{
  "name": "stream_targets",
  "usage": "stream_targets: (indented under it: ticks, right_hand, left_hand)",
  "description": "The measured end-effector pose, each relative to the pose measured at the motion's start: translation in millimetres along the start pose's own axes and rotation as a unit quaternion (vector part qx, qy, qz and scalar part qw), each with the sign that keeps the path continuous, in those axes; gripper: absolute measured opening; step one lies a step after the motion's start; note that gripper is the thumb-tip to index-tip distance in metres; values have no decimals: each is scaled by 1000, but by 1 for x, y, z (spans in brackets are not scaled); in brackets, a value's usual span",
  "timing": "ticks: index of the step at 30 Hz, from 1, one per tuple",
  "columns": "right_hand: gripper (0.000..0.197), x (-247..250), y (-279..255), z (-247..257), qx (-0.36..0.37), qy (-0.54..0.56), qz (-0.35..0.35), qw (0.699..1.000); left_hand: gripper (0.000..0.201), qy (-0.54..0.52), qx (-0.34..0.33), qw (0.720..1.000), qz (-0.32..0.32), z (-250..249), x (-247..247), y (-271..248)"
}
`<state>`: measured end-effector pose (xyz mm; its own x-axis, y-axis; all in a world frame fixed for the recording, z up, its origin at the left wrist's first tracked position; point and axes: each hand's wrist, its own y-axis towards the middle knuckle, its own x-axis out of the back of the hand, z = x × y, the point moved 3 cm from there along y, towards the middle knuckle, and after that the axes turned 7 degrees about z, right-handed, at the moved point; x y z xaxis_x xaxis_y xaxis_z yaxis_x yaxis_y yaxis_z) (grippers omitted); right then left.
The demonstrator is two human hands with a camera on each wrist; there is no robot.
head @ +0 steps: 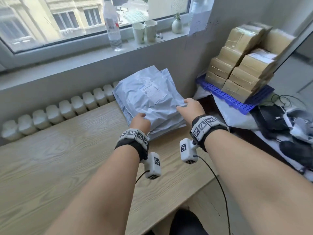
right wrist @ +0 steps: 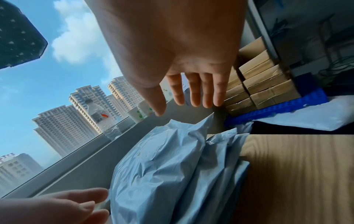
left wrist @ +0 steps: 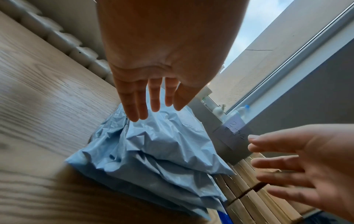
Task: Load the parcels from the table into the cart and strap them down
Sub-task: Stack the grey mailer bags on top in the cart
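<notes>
Several soft blue-grey parcels [head: 150, 100] lie stacked at the table's [head: 50, 167] far right. Left hand [head: 139, 122] and right hand [head: 190, 107] flank the stack, fingers straight, apparently positioned to lift from both sides.

The small print on the white shipping label [head: 153, 92] atop my pale blue plastic mailer parcels [head: 152, 106] is unreadable.
</notes>
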<state>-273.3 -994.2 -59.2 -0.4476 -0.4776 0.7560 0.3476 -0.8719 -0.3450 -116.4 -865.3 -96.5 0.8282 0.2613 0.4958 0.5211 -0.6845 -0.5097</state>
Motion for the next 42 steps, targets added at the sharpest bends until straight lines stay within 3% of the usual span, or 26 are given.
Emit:
stream_targets:
  ticks: [11, 18, 25, 29, 36, 42]
  right_hand:
    - [71, -23, 140, 10, 42, -45, 110, 992]
    - [80, -49, 179, -6, 15, -13, 213, 977]
    - [76, -70, 195, -13, 4, 24, 284, 958]
    - [54, -79, 192, -9, 27, 28, 300, 953]
    - [44, -92, 162, -2, 68, -36, 286, 955]
    - [44, -120, 102, 2, 84, -55, 301, 948]
  left_hand:
    - [72, -42, 84, 992, -87, -14, -22, 87]
    - [87, -26, 133, 982, -130, -2, -42, 108]
    - [90, -35, 179, 978, -100, 17, -51, 116]
    - [91, -36, 179, 977, -105, 26, -55, 110]
    - [90, -61, 183, 973, -125, 54, -62, 82]
    - [88, -75, 193, 970, -125, 97, -57, 22]
